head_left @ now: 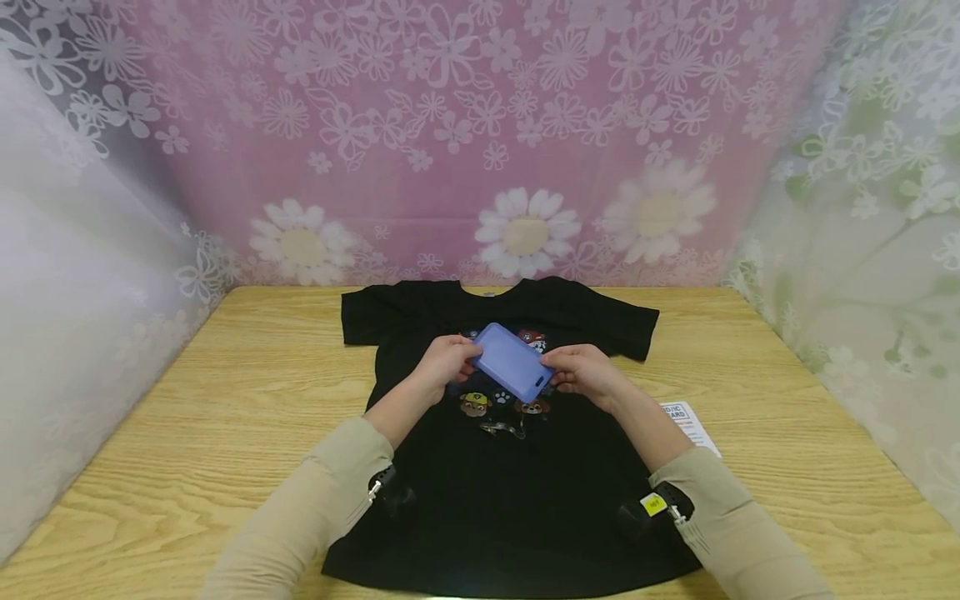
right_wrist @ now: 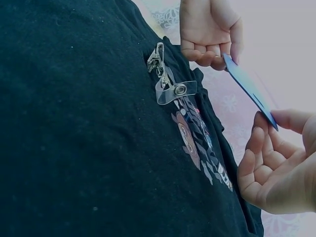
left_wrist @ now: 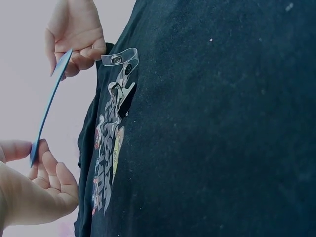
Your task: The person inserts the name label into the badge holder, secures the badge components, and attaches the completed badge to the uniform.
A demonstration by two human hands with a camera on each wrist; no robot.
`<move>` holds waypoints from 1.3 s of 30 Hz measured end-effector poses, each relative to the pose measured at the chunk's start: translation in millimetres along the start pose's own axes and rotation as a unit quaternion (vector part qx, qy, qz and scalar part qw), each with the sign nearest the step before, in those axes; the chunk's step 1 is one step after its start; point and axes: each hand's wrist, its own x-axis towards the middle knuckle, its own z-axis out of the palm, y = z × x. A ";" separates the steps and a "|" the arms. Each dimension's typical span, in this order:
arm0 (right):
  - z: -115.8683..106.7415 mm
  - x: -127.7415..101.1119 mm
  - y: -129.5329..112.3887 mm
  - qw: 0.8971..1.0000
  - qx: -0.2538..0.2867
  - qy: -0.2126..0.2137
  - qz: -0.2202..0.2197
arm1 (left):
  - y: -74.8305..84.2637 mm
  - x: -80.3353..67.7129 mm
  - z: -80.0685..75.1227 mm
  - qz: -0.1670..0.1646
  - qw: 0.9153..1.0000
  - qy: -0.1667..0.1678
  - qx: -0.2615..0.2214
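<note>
A blue plastic card holder (head_left: 510,360) with a small slot at one corner is held tilted above a black T-shirt (head_left: 510,500). My left hand (head_left: 444,365) pinches its left edge between thumb and fingers. At the opposite edge, near the slot, my right hand (head_left: 588,375) pinches it too. Both wrist views show the holder edge-on, as a thin blue line. Below it, on the shirt's cartoon print, lies a metal badge clip (left_wrist: 123,98) with a clear snap strap (right_wrist: 168,94).
The shirt lies spread on a wooden table (head_left: 247,400), neck toward the back. A white printed card (head_left: 693,427) lies beside its right side, partly behind my right forearm. Floral curtains (head_left: 480,167) enclose the back and both sides.
</note>
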 end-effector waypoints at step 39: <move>2.7 4.4 -3.9 0.996 0.010 0.093 0.000 | -5.8 -2.8 6.4 0.004 0.995 0.025 -0.100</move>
